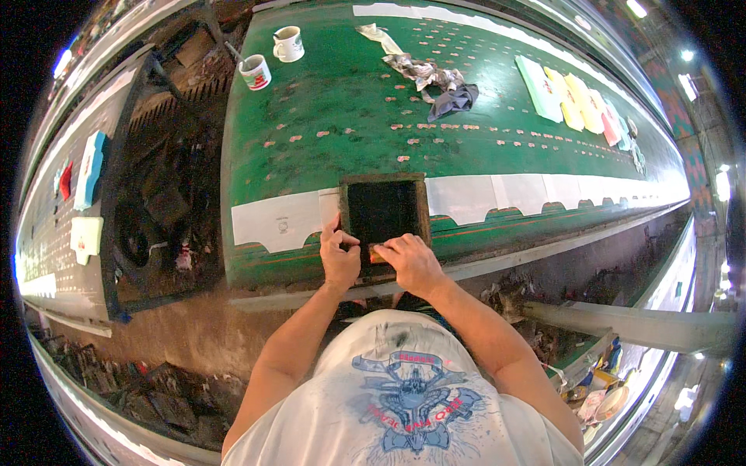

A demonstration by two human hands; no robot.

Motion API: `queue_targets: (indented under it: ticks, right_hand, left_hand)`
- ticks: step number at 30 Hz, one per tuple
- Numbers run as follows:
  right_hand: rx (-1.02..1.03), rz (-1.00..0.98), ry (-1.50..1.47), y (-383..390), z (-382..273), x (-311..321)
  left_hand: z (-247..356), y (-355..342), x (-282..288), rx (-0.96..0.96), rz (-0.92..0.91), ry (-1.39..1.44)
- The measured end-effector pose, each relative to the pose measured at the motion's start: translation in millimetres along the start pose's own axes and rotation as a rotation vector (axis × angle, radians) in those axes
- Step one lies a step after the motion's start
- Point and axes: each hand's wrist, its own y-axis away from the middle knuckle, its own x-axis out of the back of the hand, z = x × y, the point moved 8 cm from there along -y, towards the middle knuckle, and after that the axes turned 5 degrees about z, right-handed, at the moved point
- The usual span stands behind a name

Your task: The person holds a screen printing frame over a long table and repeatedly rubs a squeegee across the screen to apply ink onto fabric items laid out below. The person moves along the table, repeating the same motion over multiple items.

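Observation:
A dark rectangular printing frame [426, 208] with worn wooden edges lies on the long green table, over a row of white fabric pieces. My left hand [340, 258] is closed at the frame's near left corner, thumb toward the inside and index finger stretched along the outer edge. At the frame's near edge, my right hand [412, 264] pinches a small orange-brown strip [378, 254] that looks like a squeegee; the fingers hide most of it. Left of the frame lies a white fabric piece [272, 221] with a small printed figure.
Two mugs [288, 44] stand at the far left of the green table [311, 159]. Crumpled rags [435, 81] lie beyond the frame. Coloured fabric pieces [571, 97] overlap at right, and more white pieces [521, 194] line the near edge. Another table [58, 256] stands left, past a dark gap.

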Motion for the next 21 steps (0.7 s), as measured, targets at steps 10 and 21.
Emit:
queue_targets:
  ticks: [10,21]
  right_hand:
    - [-0.054,0.131,-0.207,27,22,27]
    - [-0.214,0.265,-0.216,122,132,84]
  left_hand:
    - [27,1,-5,-0.091,0.033,-0.066]
    - [83,33,-147,-0.171,0.01,0.028]
